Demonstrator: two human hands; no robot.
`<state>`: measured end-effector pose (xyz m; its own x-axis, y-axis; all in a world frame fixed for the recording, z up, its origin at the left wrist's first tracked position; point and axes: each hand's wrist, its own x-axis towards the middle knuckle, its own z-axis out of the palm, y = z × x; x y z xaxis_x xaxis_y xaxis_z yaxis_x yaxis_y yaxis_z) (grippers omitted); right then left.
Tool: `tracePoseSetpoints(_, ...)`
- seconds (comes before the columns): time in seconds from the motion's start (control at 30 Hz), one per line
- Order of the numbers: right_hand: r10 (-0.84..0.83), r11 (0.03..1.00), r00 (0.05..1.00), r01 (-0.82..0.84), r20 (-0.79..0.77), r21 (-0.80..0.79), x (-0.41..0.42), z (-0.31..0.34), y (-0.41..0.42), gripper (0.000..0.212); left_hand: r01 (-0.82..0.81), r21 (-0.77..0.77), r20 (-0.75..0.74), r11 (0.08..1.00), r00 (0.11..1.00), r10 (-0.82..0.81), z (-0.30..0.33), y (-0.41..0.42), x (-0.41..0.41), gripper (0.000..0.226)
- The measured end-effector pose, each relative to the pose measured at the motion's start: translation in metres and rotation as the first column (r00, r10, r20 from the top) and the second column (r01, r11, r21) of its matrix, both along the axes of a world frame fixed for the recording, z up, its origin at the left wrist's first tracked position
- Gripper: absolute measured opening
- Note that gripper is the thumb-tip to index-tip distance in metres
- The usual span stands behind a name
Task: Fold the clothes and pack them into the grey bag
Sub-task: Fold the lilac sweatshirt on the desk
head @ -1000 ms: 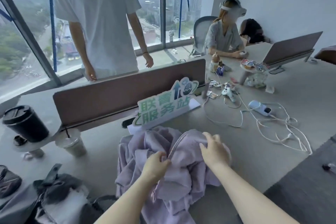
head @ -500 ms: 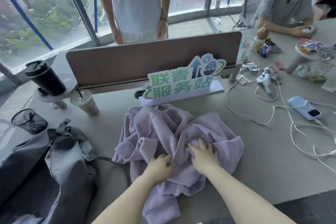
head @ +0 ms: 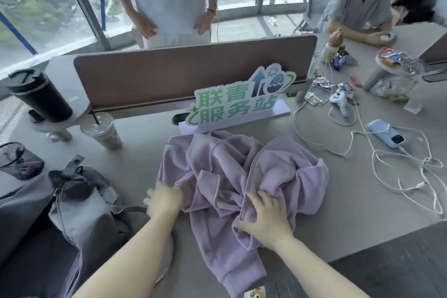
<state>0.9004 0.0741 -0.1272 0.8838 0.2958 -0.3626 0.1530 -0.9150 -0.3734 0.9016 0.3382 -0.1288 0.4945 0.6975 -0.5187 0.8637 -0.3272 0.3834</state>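
Right hand: the right hand [head: 266, 219] lies fingers-spread on the crumpled lilac fleece zip jacket [head: 239, 176], thumb tucked at the zipper edge. Looks like pressing plus a light pinch, though I can't tell for sure how much fabric it actually has.
Left hand: the left hand [head: 164, 202] is at the jacket's left edge, fingers bent onto the fabric. It's blurry, so pinching or just touching, can't tell.
Jacket: bunched up in a heap on the grey desk [head: 350, 213], right in front of the green-and-white cutout sign [head: 238, 101]; one sleeve hangs toward the near edge.
Bag: the grey fabric backpack [head: 72, 213] slumps just left of the jacket, top open as far as I can see.
Nearby: iced coffee in a clear plastic cup [head: 102, 132] sits left of the sign, white cables [head: 387, 164] off to the jacket's right.
Step tip: honestly I'd flatten it first. Pull both zipper edges apart, smooth it front-down, sleeves in, then fold. Keep the fabric away from that cup.
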Motion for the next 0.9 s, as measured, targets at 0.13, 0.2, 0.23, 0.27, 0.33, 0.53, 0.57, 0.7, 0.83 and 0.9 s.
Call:
tracePoseSetpoints(0.13, 0.094, 0.967, 0.995, -0.097, -0.021, -0.237, -0.011, -0.006, 0.013, 0.089, -0.016, -0.114, -0.065, 0.993, 0.998, 0.009, -0.020, 0.017, 0.000, 0.068)
tracePoseSetpoints(0.2, 0.094, 0.954, 0.996, -0.088, 0.008, -0.286, -0.012, -0.010, 0.013, 0.078, 0.102, -0.126, -0.076, 0.987, 0.991, -0.112, -0.024, 0.018, -0.001, 0.077)
tracePoseSetpoints(0.23, 0.095, 0.949, 0.995, -0.085, 0.020, -0.303, -0.013, -0.012, 0.011, 0.074, 0.120, -0.129, -0.090, 0.984, 0.987, -0.132, -0.023, 0.017, -0.002, 0.078)
tracePoseSetpoints(0.27, 0.101, 0.942, 0.995, -0.088, 0.023, -0.323, -0.013, -0.014, 0.008, 0.072, 0.128, -0.145, -0.098, 0.981, 0.985, -0.143, -0.025, 0.017, -0.003, 0.075)
tracePoseSetpoints(0.33, 0.101, 0.931, 0.995, -0.094, 0.001, -0.351, -0.014, -0.018, -0.001, 0.071, 0.178, -0.149, -0.116, 0.973, 0.974, -0.196, -0.028, 0.018, -0.007, 0.069)
tracePoseSetpoints(0.53, 0.044, 0.937, 0.999, -0.033, 0.024, -0.347, -0.008, -0.023, -0.034, 0.070, 0.322, -0.141, -0.188, 0.936, 0.920, -0.345, -0.049, 0.027, -0.017, 0.044)
tracePoseSetpoints(0.57, 0.023, 0.935, 0.999, -0.011, 0.030, -0.355, -0.008, -0.024, -0.040, 0.070, 0.312, -0.160, -0.204, 0.937, 0.918, -0.340, -0.045, 0.025, -0.018, 0.041)
tracePoseSetpoints(0.7, -0.020, 0.925, 0.998, 0.043, 0.066, -0.378, -0.012, -0.022, -0.055, 0.067, 0.225, -0.233, -0.278, 0.946, 0.917, -0.287, -0.034, 0.020, -0.019, 0.018)
tracePoseSetpoints(0.83, -0.011, 0.942, 0.985, 0.069, 0.174, -0.329, -0.023, -0.017, -0.057, 0.061, 0.111, -0.102, -0.243, 0.989, 0.961, -0.133, -0.022, 0.009, -0.028, 0.047)
tracePoseSetpoints(0.9, -0.031, 0.953, 0.981, 0.086, 0.190, -0.292, -0.027, -0.018, -0.057, 0.060, 0.123, -0.052, -0.148, 0.991, 0.980, -0.130, -0.020, 0.005, -0.035, 0.049)
